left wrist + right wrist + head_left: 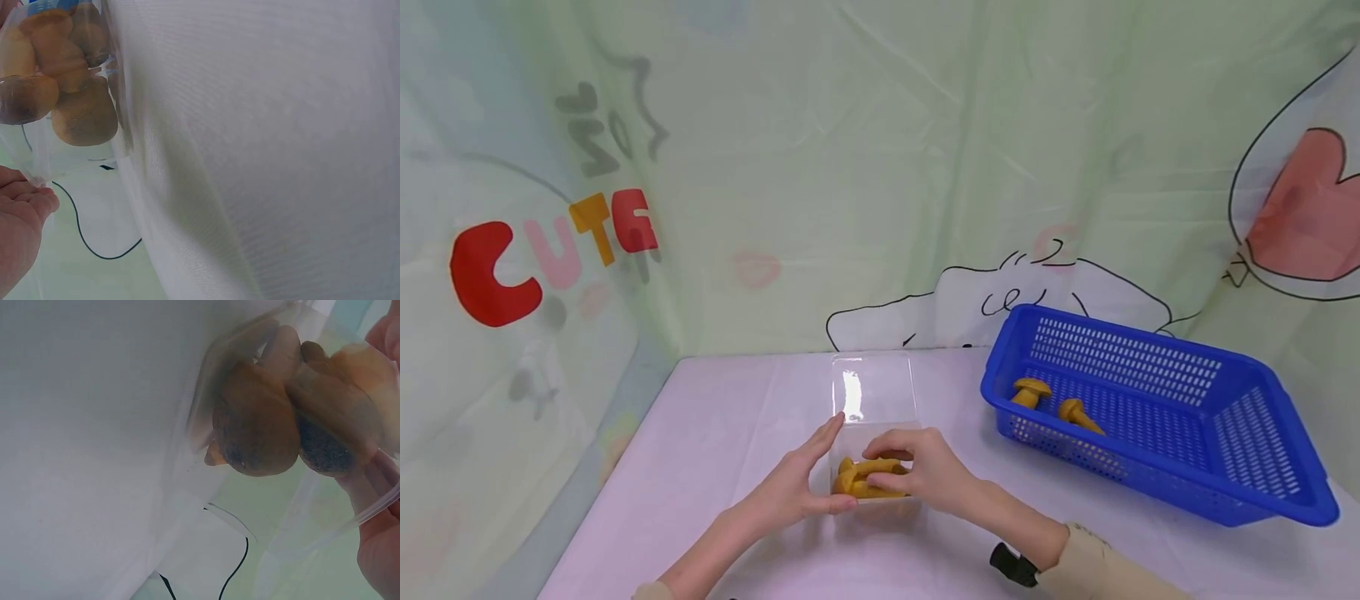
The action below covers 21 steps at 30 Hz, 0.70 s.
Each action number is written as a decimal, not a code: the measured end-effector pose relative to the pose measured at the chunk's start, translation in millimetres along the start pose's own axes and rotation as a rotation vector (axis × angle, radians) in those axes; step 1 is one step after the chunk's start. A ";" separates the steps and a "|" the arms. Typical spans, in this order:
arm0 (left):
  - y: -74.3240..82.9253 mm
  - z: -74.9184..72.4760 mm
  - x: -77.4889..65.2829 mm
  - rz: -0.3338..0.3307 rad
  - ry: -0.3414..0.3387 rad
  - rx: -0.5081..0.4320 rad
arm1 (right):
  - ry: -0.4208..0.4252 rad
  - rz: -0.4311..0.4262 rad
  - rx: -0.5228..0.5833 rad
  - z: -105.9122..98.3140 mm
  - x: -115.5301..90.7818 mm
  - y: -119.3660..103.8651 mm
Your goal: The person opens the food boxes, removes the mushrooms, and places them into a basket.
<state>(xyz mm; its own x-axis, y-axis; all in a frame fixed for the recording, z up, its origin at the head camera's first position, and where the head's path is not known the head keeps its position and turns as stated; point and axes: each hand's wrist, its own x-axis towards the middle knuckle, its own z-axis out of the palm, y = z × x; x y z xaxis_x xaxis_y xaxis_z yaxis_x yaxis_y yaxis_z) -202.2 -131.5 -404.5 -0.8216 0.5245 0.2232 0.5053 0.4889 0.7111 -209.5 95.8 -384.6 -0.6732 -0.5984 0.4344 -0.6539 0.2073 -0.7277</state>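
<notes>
Since the clear box (854, 437) might slide, the splayed left hand (797, 482) braces nine o'clock; the right hand (931, 469) pinches a mushroom (880, 467).

a pale green curtain (805, 192) with colourful letters (471, 275) and black-outlined drawings (917, 321) hangs behind and beside a pale table (715, 433).

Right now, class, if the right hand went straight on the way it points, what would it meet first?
Most likely the mushrooms in the clear box: the right hand reaches in among them and seems to pinch one, though depth makes contact hard to confirm.
</notes>
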 end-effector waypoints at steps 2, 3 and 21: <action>0.2 -0.3 0.0 -0.003 -0.003 -0.001 | -0.043 0.014 0.009 -0.4 1.0 0.1; 0.4 -0.4 0.0 -0.005 -0.004 -0.003 | -0.068 0.024 0.007 -0.6 1.3 0.3; 2.8 -1.5 -0.6 -0.006 -0.008 -0.013 | -0.257 0.044 -0.074 -10.6 6.0 -5.2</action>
<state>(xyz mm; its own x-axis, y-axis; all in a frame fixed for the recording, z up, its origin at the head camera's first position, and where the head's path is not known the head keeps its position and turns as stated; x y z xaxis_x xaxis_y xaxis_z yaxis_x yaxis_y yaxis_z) -200.6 -131.5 -401.7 -0.8226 0.5271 0.2132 0.4965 0.4833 0.7210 -213.9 99.3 -372.5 -0.5977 -0.7626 0.2473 -0.6557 0.2875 -0.6981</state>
